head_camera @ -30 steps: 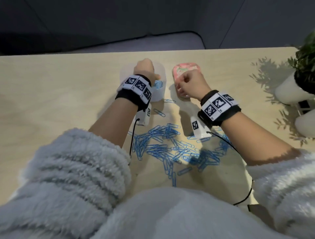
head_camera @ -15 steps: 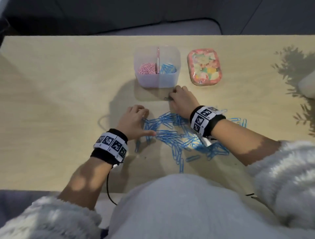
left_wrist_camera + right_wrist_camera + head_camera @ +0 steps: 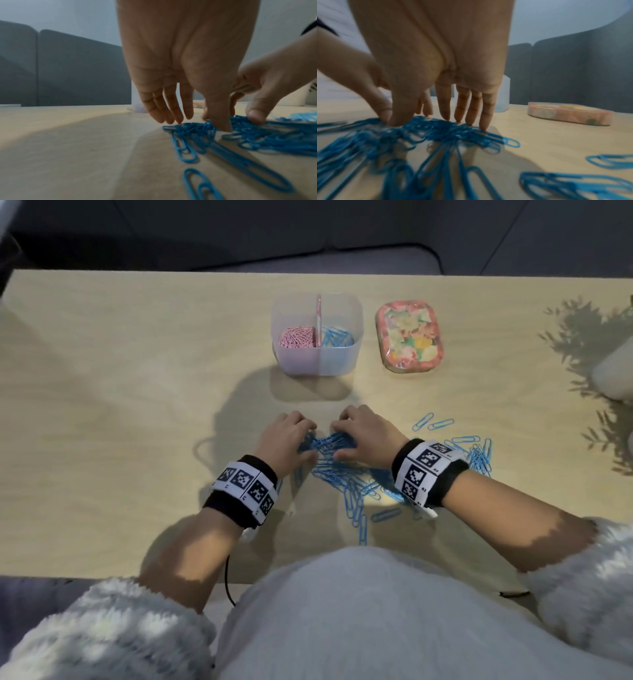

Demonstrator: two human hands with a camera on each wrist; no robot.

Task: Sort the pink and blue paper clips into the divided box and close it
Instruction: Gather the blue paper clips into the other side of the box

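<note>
The clear divided box (image 3: pixel 317 361) stands open at the far middle of the table, with pink clips (image 3: pixel 297 337) in its left half and blue clips (image 3: pixel 337 337) in its right half. Its floral lid (image 3: pixel 409 337) lies flat just right of it. A loose pile of blue paper clips (image 3: pixel 346 477) (image 3: pixel 257 138) (image 3: pixel 436 129) is spread near me. My left hand (image 3: pixel 301 440) (image 3: pixel 197 121) and right hand (image 3: pixel 346 440) (image 3: pixel 428 120) face each other over the pile's far end. Their straight fingers and thumbs press down on a bunch of clips between them.
Two single blue clips (image 3: pixel 431 422) lie right of my hands, and more clips (image 3: pixel 479 457) are scattered beyond my right wrist. A white pot (image 3: pixel 613 374) stands at the right edge, with leaf shadows around it. A dark sofa sits behind the table.
Both hands came back from the box and lid to the pile. Since half a second ago they have moved together, bunching clips between them.
</note>
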